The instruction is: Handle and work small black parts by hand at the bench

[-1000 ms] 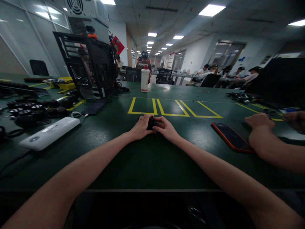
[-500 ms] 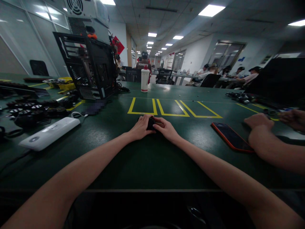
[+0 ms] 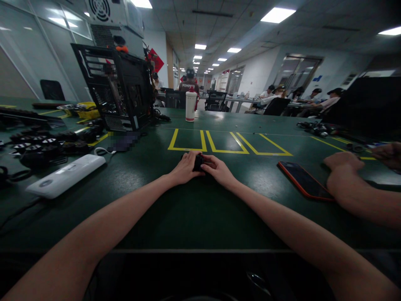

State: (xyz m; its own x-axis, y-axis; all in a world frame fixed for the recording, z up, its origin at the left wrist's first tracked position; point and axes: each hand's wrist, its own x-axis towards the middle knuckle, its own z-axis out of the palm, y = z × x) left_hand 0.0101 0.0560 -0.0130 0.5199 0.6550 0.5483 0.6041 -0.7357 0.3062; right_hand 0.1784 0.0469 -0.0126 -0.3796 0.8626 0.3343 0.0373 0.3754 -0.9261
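Observation:
A small black object point(image 3: 197, 163) sits between my two hands, low over the green table point(image 3: 200, 221); its kind is hidden by my fingers. My left hand point(image 3: 184, 168) is wrapped round it from the left. From the right, my right hand point(image 3: 217, 168) pinches its side with thumb and fingers. Just beyond my hands, yellow tape outlines point(image 3: 188, 149) mark the tabletop.
A white power strip point(image 3: 67, 175) lies to the left, near an open black computer case point(image 3: 122, 88). Farther back stands a white cup point(image 3: 190, 106). On the right are an orange-edged phone point(image 3: 303, 179) and another person's hands point(image 3: 343, 162).
My hands and the black object stay nearly in place. The other person's near hand at the right has shifted slightly to the right.

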